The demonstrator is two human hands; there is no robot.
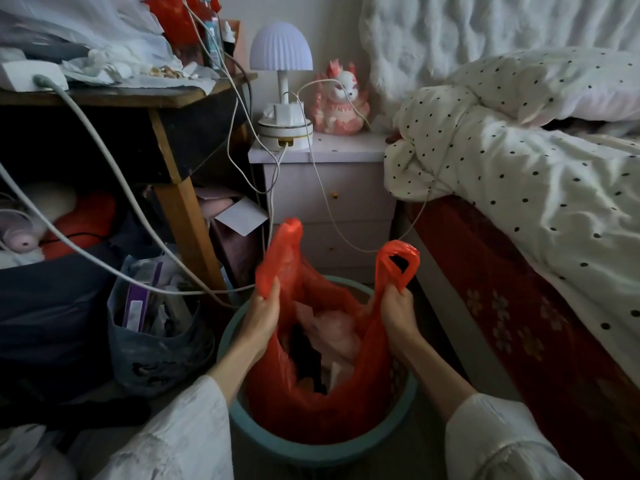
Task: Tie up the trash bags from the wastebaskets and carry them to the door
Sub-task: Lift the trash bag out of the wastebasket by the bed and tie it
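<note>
Down at floor level, one round teal wastebasket (311, 448) stands between a wooden table (173, 98) on the left and a bed (519, 306) on the right. One red plastic bag (311, 410) lines it, its body inside the basket and its two handles pulled up above the rim. Inside the bag lie crumpled pale pink and white pieces and something dark; what they are cannot be told.

Two hands are in view, both in white sleeves. The left hand (263, 311) has its fingers curled around the left handle, pinching the plastic. The right hand (396, 308) grips the base of the right handle, whose loop stands open above the fingers.

Just left of the basket sits one grey bag (156, 351) stuffed with papers and a purple box. Behind the basket is one pale nightstand (329, 202) holding one white mushroom-shaped lamp (281, 46) and one pink-and-white figurine (341, 98). Several white cables (104, 192) hang from the table. A white polka-dot duvet (519, 168) covers the bed.
</note>
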